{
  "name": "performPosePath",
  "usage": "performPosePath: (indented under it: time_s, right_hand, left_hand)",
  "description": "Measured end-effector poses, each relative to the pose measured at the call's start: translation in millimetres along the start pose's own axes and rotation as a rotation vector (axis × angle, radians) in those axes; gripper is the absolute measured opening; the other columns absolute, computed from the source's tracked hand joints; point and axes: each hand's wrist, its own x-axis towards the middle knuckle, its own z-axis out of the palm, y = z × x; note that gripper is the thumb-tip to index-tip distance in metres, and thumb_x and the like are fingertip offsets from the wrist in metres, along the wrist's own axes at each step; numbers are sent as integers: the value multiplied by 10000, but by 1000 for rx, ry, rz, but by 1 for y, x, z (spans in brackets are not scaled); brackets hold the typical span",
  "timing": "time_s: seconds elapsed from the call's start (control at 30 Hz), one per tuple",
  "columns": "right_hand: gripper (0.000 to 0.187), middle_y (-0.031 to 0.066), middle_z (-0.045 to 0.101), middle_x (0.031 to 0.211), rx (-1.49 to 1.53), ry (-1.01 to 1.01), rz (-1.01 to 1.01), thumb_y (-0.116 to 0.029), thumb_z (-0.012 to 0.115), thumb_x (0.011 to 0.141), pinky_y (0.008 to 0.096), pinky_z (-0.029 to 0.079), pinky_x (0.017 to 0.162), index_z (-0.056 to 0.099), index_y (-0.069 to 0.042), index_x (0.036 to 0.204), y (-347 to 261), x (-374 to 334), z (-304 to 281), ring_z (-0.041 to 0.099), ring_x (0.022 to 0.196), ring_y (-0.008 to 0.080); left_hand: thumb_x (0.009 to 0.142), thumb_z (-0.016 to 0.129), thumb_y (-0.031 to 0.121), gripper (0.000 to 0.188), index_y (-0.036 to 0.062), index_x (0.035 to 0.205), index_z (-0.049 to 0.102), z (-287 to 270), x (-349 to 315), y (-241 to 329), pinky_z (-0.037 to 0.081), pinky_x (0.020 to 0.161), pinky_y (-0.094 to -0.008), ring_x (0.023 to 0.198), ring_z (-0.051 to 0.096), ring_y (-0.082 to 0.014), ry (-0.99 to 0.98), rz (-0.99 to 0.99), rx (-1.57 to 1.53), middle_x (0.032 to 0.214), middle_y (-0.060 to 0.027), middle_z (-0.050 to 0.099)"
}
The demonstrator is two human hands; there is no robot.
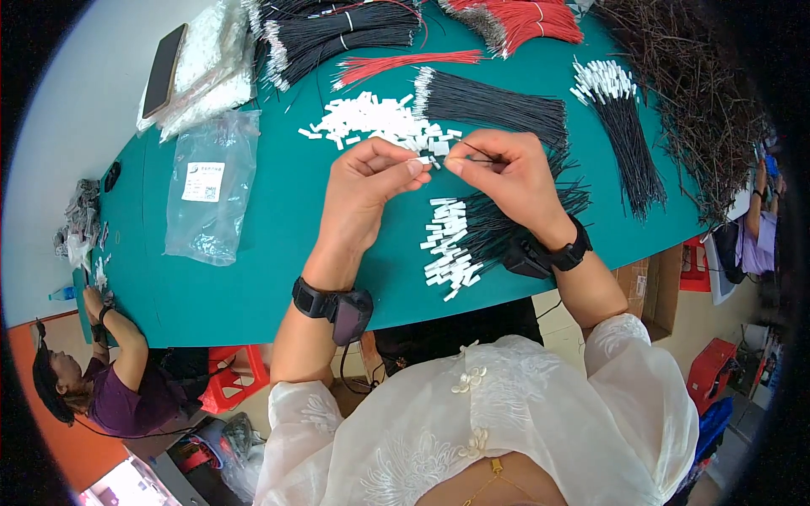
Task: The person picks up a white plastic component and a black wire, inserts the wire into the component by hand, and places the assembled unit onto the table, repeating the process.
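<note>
Above the green table, my left hand [368,181] pinches a small white plastic connector [424,159] between thumb and fingertips. Close to it on the right, my right hand [510,175] is closed on a thin black wire [479,153]. The wire's tip is too small to make out, so I cannot tell whether it touches the connector. Just beyond my hands lies a loose heap of white connectors [371,116]. A row of black wires [502,108] with bare metal ends lies to its right. Below my right hand, black wires with white connectors [447,244] on their ends are piled.
A bundle of black wires with white ends [629,148] lies at right, beside a brown tangled heap [700,93]. Red wires [413,66] and thick black bundles [337,42] lie farther back. At left are a clear bag [211,223] and a phone [165,69]. Another person [110,379] sits at far left.
</note>
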Motion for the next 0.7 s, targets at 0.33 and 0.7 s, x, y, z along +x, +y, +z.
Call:
performPosePath:
  time_s: [0.33,0.7]
  right_hand:
    - [78,-36,567,689,-23,10,-28,-17,683,816,189,298,521,673,42,866,1,2,-1,385,592,5]
    - [92,-12,614,702,-102,-28,-75,-21,692,814,187,329,516,672,47,873,1,-2,8,425,592,3]
  left_hand:
    - [824,685,-16,83,-4,891,638,1,1,-1,549,704,-262,771,680,-175,-3,-15,23,872,-112,690]
    - [824,686,-12,91,-9,896,631,3,1,-1,545,705,-258,765,679,-173,5,-39,-41,872,-120,693]
